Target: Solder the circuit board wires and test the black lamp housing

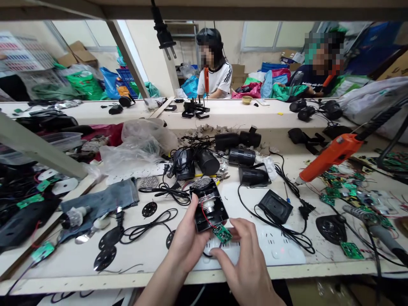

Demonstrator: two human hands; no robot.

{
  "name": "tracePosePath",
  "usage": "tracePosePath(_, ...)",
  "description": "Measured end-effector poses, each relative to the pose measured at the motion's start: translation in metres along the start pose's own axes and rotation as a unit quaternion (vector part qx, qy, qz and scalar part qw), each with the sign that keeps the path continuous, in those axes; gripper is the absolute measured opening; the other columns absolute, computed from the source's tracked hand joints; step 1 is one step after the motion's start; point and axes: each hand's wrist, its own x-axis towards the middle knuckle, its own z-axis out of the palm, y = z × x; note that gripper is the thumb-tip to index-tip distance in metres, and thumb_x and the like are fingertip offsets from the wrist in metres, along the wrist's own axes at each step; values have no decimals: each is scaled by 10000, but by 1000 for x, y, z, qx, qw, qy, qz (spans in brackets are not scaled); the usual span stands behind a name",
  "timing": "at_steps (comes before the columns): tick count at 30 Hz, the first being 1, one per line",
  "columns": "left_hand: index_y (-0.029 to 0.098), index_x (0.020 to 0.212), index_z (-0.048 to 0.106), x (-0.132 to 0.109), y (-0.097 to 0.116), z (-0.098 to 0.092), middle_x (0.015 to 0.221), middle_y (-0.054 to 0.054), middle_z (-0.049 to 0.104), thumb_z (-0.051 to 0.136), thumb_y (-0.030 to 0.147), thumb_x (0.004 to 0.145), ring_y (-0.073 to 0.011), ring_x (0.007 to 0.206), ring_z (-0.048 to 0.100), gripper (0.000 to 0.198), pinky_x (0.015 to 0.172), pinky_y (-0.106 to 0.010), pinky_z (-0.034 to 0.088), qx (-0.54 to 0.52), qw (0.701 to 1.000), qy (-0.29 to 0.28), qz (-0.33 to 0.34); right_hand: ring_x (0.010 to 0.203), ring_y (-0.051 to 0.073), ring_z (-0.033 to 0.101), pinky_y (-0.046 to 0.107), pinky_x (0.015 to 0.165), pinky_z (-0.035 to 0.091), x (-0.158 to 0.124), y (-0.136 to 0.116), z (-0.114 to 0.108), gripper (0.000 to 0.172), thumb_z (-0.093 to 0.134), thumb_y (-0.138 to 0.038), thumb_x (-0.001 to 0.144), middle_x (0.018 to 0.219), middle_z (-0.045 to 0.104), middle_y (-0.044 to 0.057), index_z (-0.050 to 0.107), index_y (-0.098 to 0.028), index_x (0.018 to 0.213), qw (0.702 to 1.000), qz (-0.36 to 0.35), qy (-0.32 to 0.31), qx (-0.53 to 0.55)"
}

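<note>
My left hand is closed round a black plastic housing whose inside faces up. A white motor-like part and metal pieces show within it. Red wire runs from there to a small green circuit board hanging at the near edge. Beside the board is my right hand, its thumb and fingers apart; whether a fingertip touches the board I cannot tell. Under both hands lies a white power strip. Past the housing stand several black cylindrical units with cords.
At right, an orange glue gun hangs above loose green boards. A black rectangular cover lies right of my hands. Black discs and a coiled cord lie left. Pliers lie behind the housing. Two people sit across the bench.
</note>
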Motion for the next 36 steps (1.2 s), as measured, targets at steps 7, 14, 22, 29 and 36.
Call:
tracePosePath(7, 127, 1110, 673, 3, 1, 0, 1073, -120, 732, 513, 437, 932, -230, 919, 695, 392, 833, -358, 575, 0, 999, 24, 24, 789, 162, 624, 284, 680, 583, 1, -9, 13, 278, 532, -189, 915, 1021, 553, 71, 447, -228, 1176, 969, 130, 37, 207)
tracePosePath(14, 176, 1256, 589, 7, -2, -17, 1215, -110, 683, 550, 420, 918, -243, 1064, 654, 418, 906, -359, 542, 39, 997, 30, 55, 733, 160, 607, 263, 630, 544, 4, -1, 7, 175, 571, -256, 900, 880, 573, 31, 517, -213, 1062, 962, 164, 40, 213)
tracePosePath(22, 312, 1403, 453, -13, 7, -37, 1419, -44, 548, 669, 430, 840, -243, 1282, 518, 614, 1049, -339, 431, 64, 990, 24, 125, 590, 114, 524, 229, 534, 500, 23, -8, -10, 114, 539, -174, 928, 861, 490, 12, 528, -216, 1033, 998, -41, 35, 27)
tracePosePath(29, 289, 1343, 536, -28, 20, -48, 1288, -63, 655, 687, 350, 841, -241, 1213, 583, 528, 1004, -349, 475, 31, 992, 42, 115, 598, 129, 519, 259, 557, 490, 66, -22, -11, 108, 542, -181, 921, 843, 489, 13, 532, -203, 1027, 994, -93, 58, 15)
tracePosePath(36, 240, 1412, 457, -49, 30, -93, 1200, -111, 697, 686, 348, 842, -284, 1139, 633, 624, 991, -428, 484, -66, 993, 9, 102, 630, 143, 549, 245, 567, 483, 79, -41, 10, 66, 568, -184, 865, 810, 553, 4, 557, -223, 917, 985, -100, -82, 110)
